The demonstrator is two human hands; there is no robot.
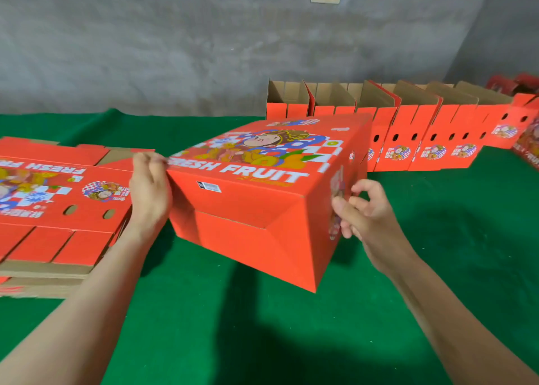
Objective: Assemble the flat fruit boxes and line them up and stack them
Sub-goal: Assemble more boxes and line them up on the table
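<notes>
Left hand (pixel 150 189) grips the left top edge of the red "FRESH FRUIT" box (pixel 262 206), tilted over the green surface (pixel 262 341); right hand (pixel 361 212), fingers (pixel 368 187) loosely curled, at its right side, grip undetermined.

We cannot read the white label (pixel 208 187) on the red printed cardboard fruit box (pixel 256 209). Our left hand (pixel 150 192) blurs at its corner; whether our right hand (pixel 364 212) grips it is unclear. The stack of flat red cardboard boxes (pixel 52 209) runs off left.
</notes>
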